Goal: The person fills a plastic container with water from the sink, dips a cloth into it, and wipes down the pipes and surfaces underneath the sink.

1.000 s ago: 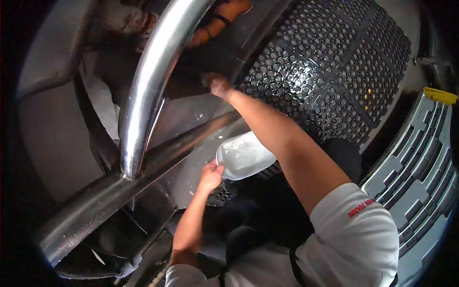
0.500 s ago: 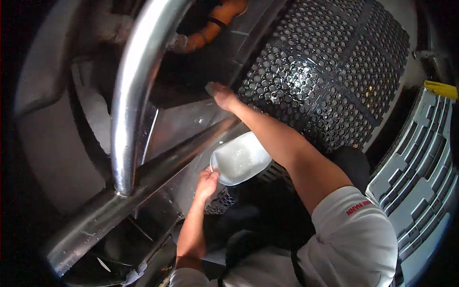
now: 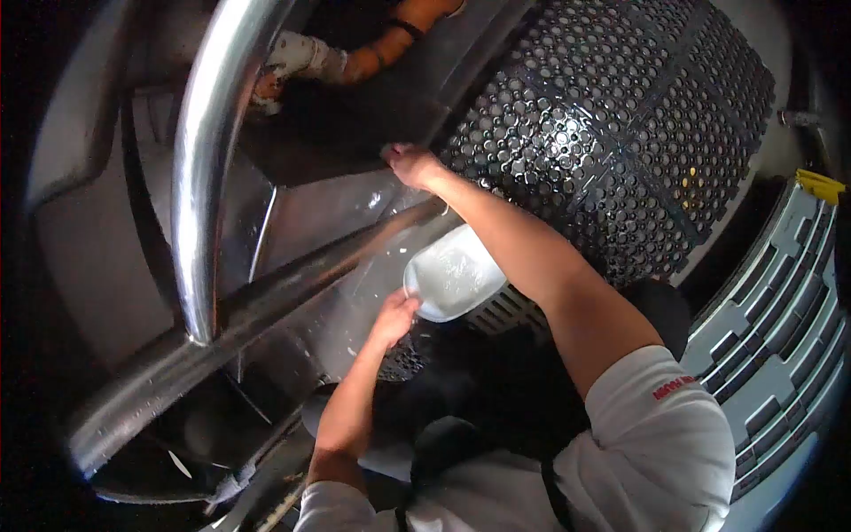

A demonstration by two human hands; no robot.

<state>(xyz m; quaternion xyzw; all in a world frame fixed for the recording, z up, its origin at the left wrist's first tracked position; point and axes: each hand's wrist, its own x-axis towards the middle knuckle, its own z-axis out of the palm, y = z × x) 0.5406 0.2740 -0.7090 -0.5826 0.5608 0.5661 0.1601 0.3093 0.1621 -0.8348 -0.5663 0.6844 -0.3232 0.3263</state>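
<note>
My left hand (image 3: 396, 316) grips the near-left rim of a white plastic tub (image 3: 425, 297), which holds foamy, whitish water. The tub is tilted and partly covered by my right forearm. Beyond it, my right hand (image 3: 412, 166) is closed against a dark, wet metal surface (image 3: 332, 208). Its fingers are curled over what looks like a green scouring pad, now almost wholly hidden. Below the tub runs a thick metal pipe (image 3: 292, 270), with small white foam spots near it.
A curved metal tube (image 3: 208, 168) rises at the left. An orange hose (image 3: 381, 58) lies at the back. Wet black perforated rubber matting (image 3: 567, 142) covers the upper right. Grey slatted panels (image 3: 771, 355) with a yellow piece (image 3: 820, 186) stand at far right.
My right hand has shifted slightly and turned, hiding the green edge that showed before. The tub and my left hand have moved a little up and right in view. The view itself has shifted.
</note>
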